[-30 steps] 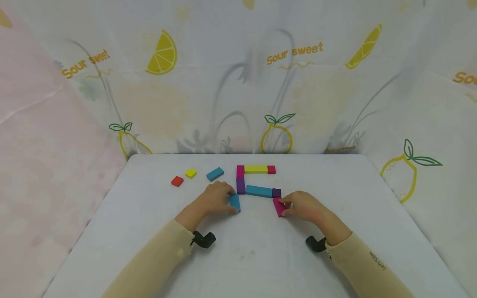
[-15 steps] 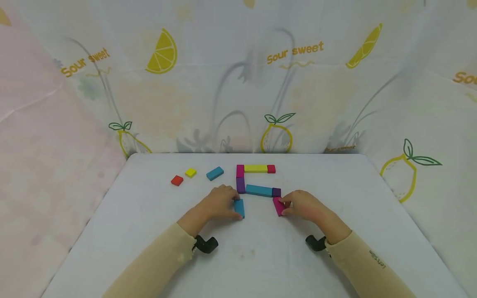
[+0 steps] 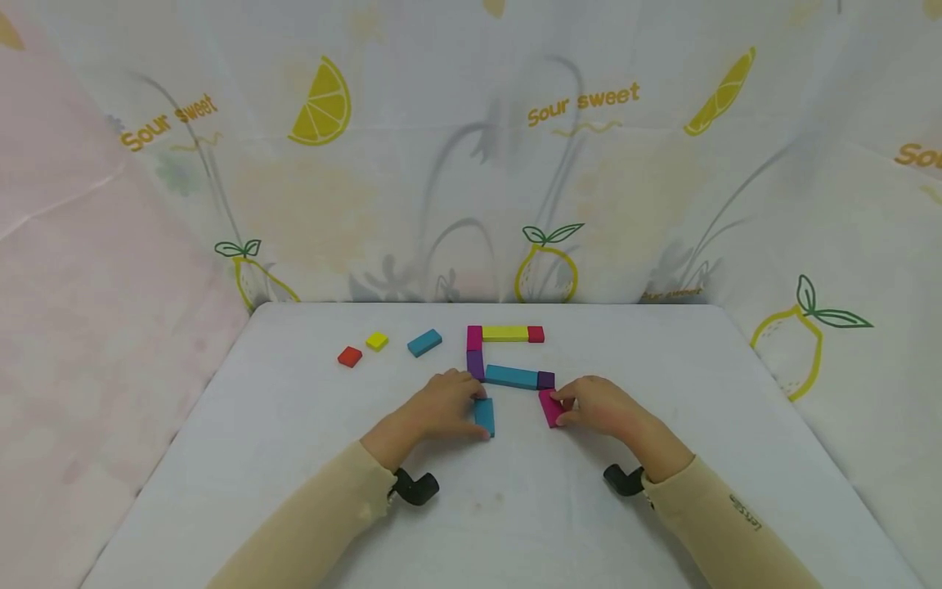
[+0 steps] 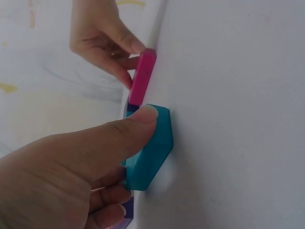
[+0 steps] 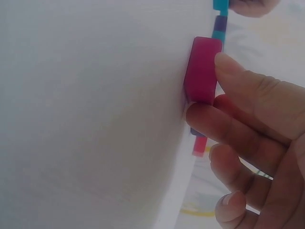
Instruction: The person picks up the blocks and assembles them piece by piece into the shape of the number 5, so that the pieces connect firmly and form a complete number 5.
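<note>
My left hand (image 3: 437,409) pinches a short blue block (image 3: 485,417) between thumb and fingers, low over the white table; the left wrist view shows the thumb across the end of this blue block (image 4: 155,148). Opposite it, my right hand (image 3: 603,409) holds a magenta block (image 3: 549,408) by its side and end. That block's far end meets a small dark purple block (image 3: 545,380), which caps a long blue block (image 3: 511,376). Further up the line come a purple block (image 3: 475,364), another magenta block (image 3: 474,337), a long yellow block (image 3: 505,334) and a red block (image 3: 536,334).
Left of the arrangement lie a loose blue block (image 3: 424,343), a small yellow block (image 3: 377,342) and a red-orange block (image 3: 349,357). A lemon-print cloth (image 3: 456,164) hangs behind the far edge of the white table (image 3: 515,523). Dark wrist-camera mounts stick out from both sleeves.
The left hand has carried the blue block rightward and slightly nearer, away from the purple block. My right hand keeps its place on the magenta block.
</note>
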A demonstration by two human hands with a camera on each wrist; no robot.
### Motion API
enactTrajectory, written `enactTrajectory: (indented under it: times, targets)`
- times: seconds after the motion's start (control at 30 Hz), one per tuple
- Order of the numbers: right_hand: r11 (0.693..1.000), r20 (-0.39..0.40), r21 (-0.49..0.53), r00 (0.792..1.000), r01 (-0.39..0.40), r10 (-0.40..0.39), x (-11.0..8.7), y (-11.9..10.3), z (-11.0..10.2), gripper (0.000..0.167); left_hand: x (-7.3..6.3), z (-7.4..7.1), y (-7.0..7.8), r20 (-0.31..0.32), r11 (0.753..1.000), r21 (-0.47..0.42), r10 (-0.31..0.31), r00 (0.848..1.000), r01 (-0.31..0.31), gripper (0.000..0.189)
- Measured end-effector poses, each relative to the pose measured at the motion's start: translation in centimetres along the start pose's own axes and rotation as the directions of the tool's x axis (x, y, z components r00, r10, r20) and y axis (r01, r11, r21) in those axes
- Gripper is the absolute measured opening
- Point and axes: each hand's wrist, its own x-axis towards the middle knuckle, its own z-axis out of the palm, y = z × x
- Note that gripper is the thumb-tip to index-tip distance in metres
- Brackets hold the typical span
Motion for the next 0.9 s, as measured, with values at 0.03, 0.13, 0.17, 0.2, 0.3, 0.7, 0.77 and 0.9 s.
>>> enactTrajectory:
  times: [0.03, 0.13, 0.17, 0.2, 0.3, 0.7, 0.77, 0.9]
  targets:
    - [1.0, -0.001, 0.0, 1.0, 0.0, 0.0, -0.01, 0.0, 0.0, 0.044, -0.01, -0.02, 0.13, -0.001, 1.0, 0.001, 0.003, 1.0, -0.003, 0.063]
    - [1.0, -0.004, 0.0, 1.0, 0.001, -0.001, -0.02, 0.03, 0.01, 0.044, 0.0, -0.05, 0.46, -0.003, 1.0, -0.001, 0.013, 1.0, -0.013, 0.062]
    - [1.0, -0.005, 0.0, 1.0, 0.001, -0.001, -0.02, 0.05, 0.02, 0.044, 0.03, -0.02, 0.52, -0.004, 1.0, 0.001, 0.016, 1.0, -0.016, 0.061]
    - [1.0, -0.006, 0.0, 1.0, 0.0, 0.0, -0.02, 0.05, 0.03, 0.044, 0.06, 0.02, 0.56, -0.004, 1.0, 0.002, 0.021, 1.0, -0.021, 0.061]
    - [1.0, -0.004, 0.003, 1.0, -0.002, 0.002, 0.02, 0.1, 0.07, 0.043, 0.14, 0.19, 0.66, -0.005, 1.0, 0.005, 0.024, 1.0, -0.024, 0.061]
    - [1.0, 0.004, -0.003, 1.0, -0.006, 0.006, -0.01, 0.02, -0.02, 0.043, 0.21, 0.4, 0.78, -0.008, 0.999, 0.03, 0.027, 1.0, -0.027, 0.059]
    - [1.0, 0.006, -0.004, 1.0, -0.005, 0.005, -0.02, -0.02, -0.05, 0.043, 0.18, 0.29, 0.77, -0.015, 0.999, 0.036, 0.03, 0.999, -0.03, 0.057]
    - [1.0, 0.007, -0.003, 1.0, -0.002, 0.002, -0.04, -0.1, -0.12, 0.043, 0.08, -0.11, 0.7, -0.027, 0.999, 0.029, 0.032, 0.999, -0.031, 0.052]
